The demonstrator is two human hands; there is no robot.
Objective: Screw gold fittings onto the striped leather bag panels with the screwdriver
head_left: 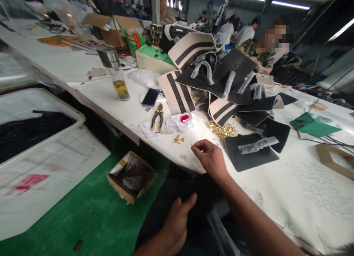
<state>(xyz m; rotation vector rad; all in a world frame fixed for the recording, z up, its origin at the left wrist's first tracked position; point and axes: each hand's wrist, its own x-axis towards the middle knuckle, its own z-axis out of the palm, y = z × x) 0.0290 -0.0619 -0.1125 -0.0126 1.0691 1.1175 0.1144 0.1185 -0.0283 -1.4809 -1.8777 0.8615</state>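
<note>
My right hand [208,157] is over the table's front edge, thumb and forefinger pinching a small gold metal fitting [193,146]. Low in the view, my left hand [177,221] has its thumb stretched along a black panel [206,191] on my lap, its fingers curled at the panel's edge. That panel has a strap wrapped in clear plastic [221,228] and blends into my dark clothing. A few gold fittings [178,139] lie left of my right hand. Behind it is a larger heap of gold fittings [221,130].
Black and cream panels [218,70] are piled beyond the gold heap; a single panel [251,153] lies right. Pliers [157,117], a phone [150,97], a glass bottle [120,83] and white paper with something red [182,120] sit left. A cardboard box [132,178] stands on the floor.
</note>
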